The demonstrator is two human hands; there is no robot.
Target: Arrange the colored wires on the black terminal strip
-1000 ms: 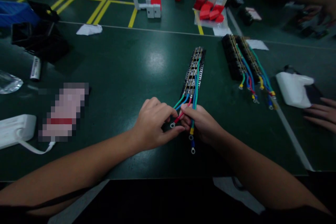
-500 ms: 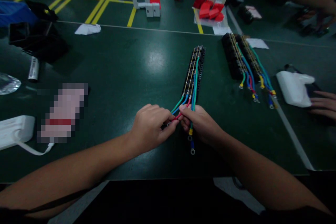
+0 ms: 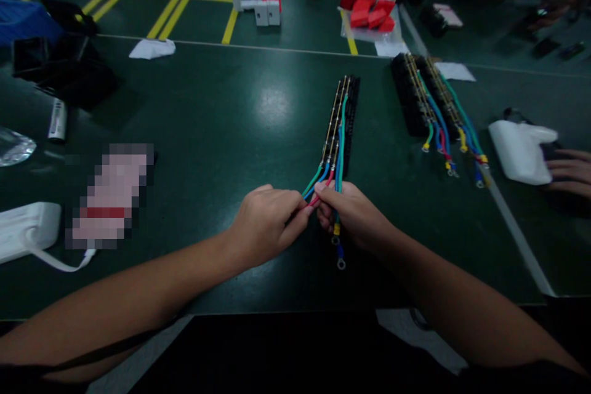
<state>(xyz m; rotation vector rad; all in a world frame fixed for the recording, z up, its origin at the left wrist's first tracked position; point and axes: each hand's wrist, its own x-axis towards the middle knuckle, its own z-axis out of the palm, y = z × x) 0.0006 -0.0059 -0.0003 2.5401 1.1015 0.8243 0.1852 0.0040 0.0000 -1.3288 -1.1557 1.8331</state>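
A long black terminal strip (image 3: 336, 120) with brass-coloured rods lies on the green table in front of me, its coloured wires running toward me. My left hand (image 3: 272, 215) is closed around the ends of the green, blue and red wires (image 3: 327, 182); their tips are hidden in its fingers. Close beside it, my right hand (image 3: 346, 209) pinches the red wire between thumb and finger. Another green and blue pair crosses by the right fingers, and its ring lugs (image 3: 340, 263), with yellow and blue sleeves, hang below that hand.
Two similar wired strips (image 3: 429, 98) lie to the right, near a white device (image 3: 521, 151) and another person's hand (image 3: 570, 172). A phone (image 3: 113, 194) and white power strip (image 3: 30, 231) are at left. Red parts (image 3: 372, 12) and black bins (image 3: 64, 68) stand farther back.
Both hands keep their hold on the wires, with the left fingers curled slightly further over the ends. At upper right, the other person's arm has shifted.
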